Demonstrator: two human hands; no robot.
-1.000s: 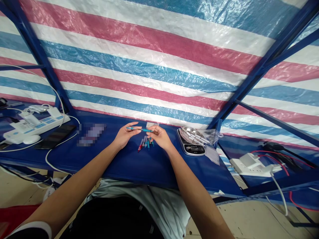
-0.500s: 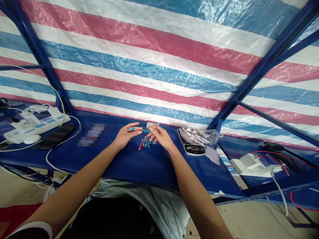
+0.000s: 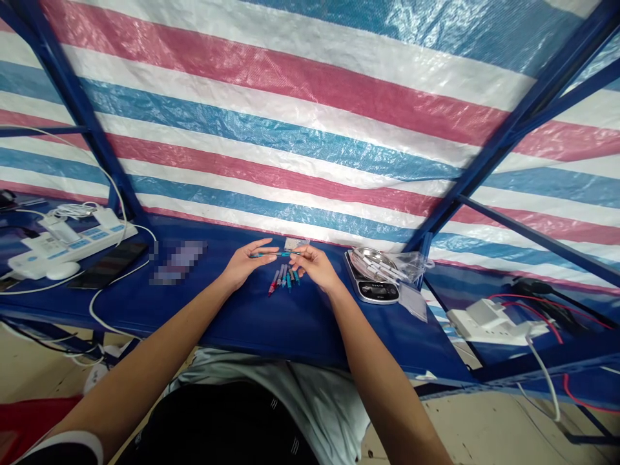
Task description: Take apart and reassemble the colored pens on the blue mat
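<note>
Holding a teal pen [image 3: 272, 254] level between the left hand [image 3: 245, 263] and right hand [image 3: 314, 266].
Both hands pinch it, one toward each end, close to a small bunch of pens [image 3: 285, 279] lying on the blue tabletop [image 3: 252, 323] (red and teal barrels, mostly). Off to the right sits a digital scale [image 3: 372, 290] carrying a steel bowl [image 3: 368, 261], with a clear plastic bag [image 3: 411, 265] just beside it.

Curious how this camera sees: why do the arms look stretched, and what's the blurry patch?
In the head view, wide-angle distortion seems to stretch the left forearm and right forearm; a pixelated patch hides something on the blue table cover; glare whitens the striped tarpaulin above the left hand and right hand.
</note>
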